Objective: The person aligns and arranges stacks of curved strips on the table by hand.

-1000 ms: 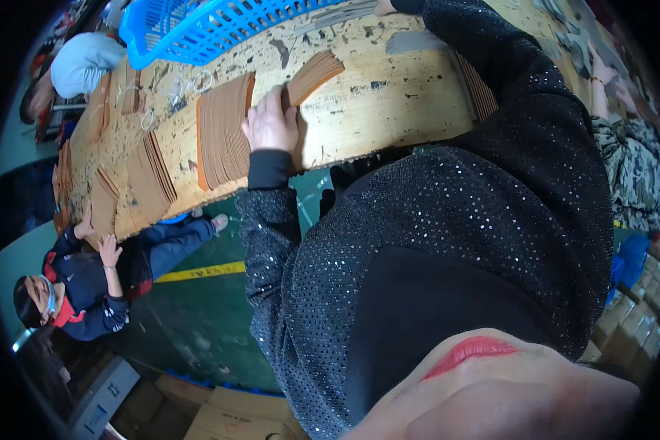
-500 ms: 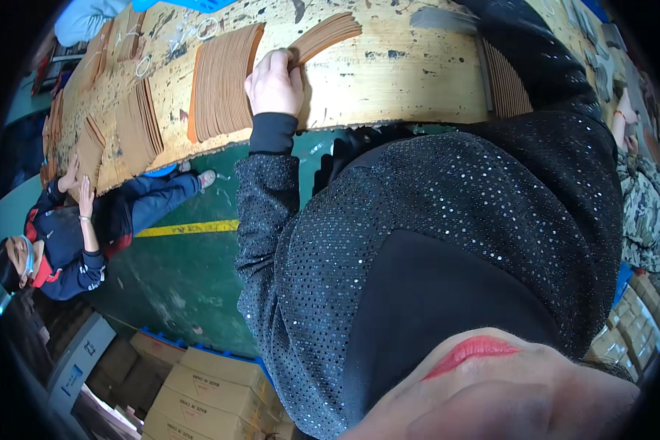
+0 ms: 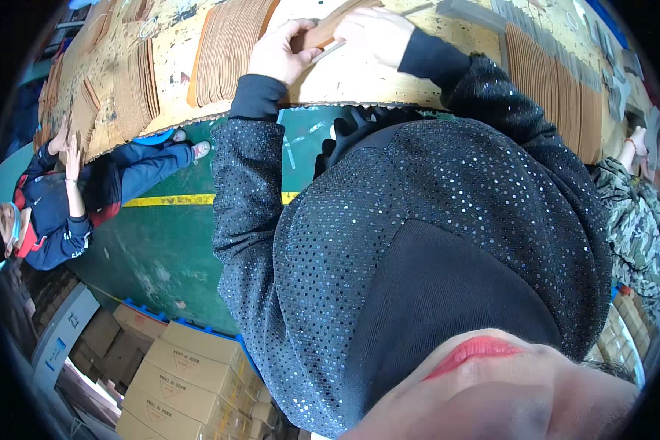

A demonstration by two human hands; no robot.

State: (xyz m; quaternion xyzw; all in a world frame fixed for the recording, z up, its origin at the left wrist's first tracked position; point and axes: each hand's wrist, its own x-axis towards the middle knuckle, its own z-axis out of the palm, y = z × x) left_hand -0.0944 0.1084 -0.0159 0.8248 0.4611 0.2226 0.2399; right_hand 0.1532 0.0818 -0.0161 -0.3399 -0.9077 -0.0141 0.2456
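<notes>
Brown card bundle (image 3: 328, 31): gripped between my left hand (image 3: 280, 53) and right hand (image 3: 374, 33), both curled shut on it, above worktable (image 3: 330, 77); stacked cards (image 3: 224, 48) just left.

Thing: thin brown cardboard piece (image 3: 328, 31)
Pose: tilted, gripped at both ends
Place: top centre of frame, above workbench

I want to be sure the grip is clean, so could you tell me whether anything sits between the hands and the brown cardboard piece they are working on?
Nothing visible does: the left hand and right hand both grip the flat brown cardboard piece directly.
</notes>
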